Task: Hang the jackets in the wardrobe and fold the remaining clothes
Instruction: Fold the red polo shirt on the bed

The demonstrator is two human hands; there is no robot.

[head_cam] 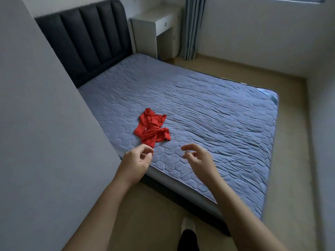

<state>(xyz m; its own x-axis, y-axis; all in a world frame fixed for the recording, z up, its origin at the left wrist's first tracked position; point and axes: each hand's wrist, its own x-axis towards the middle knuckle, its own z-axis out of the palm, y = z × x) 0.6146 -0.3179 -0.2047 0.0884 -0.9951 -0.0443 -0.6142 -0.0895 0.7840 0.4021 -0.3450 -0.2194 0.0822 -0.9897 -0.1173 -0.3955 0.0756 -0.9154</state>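
A crumpled red knit garment (152,128), short-sleeved by the look of it, lies on the near left part of a blue-grey quilted mattress (208,109), close to the edge of the bed where a person stands. Its long axis runs away from the person, towards the headboard, and one bunched sleeve juts out to the right. The garment's near tip lies just ahead of the left hand (137,157), the closer of the two. That hand's fingers are loosely curled with the thumb above them, and it appears to hold nothing; whether the fingertips brush the cloth cannot be told. The right hand (197,157) hovers over bare mattress well to the right of the garment, its fingers relaxed and half curled and its palm empty. A short reach forward and slightly right would likely bring the left hand onto the hem. The fabric looks thin, limp and heavily creased, so it probably needs spreading flat before any fold. The mattress cover is stitched in hexagons near the hands and in rippled lines farther off. Beyond stand a dark padded headboard with vertical channels (85,38), a white bedside desk (155,24) and a striped grey curtain (193,28). A plain pale panel (36,124) fills the left side, above the beige floor (155,205).
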